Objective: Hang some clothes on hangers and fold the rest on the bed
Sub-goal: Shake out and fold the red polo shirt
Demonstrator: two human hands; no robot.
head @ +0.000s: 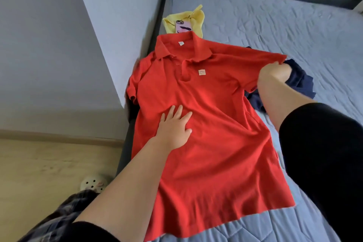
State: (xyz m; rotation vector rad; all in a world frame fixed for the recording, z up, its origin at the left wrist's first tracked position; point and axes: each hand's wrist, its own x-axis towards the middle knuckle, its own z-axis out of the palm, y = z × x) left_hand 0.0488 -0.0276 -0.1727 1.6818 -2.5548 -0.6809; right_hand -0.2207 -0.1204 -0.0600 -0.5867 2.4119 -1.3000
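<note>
Red polo shirt [206, 124] flat along bed [294, 25] edge, left hand [173, 129] spread on it, right hand [274, 73] pinching sleeve hem (bare mattress beyond)

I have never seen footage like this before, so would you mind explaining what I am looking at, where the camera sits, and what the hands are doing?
There is no machine here. A person wears a wide-angle camera on the head, looking forward and down, so the two bare arms coming in from the bottom are that person's own.

A red polo shirt lies spread face up on a bed with a grey-blue quilted cover. The left hand rests flat on the shirt's front, fingers spread. The right hand pinches the edge of one sleeve and holds it out to the side.

Under that sleeve lies a dark navy garment. Beyond the collar is a yellow cloth with a phone lying on it. The wall and wooden floor are on the left. No hanger is in view.
</note>
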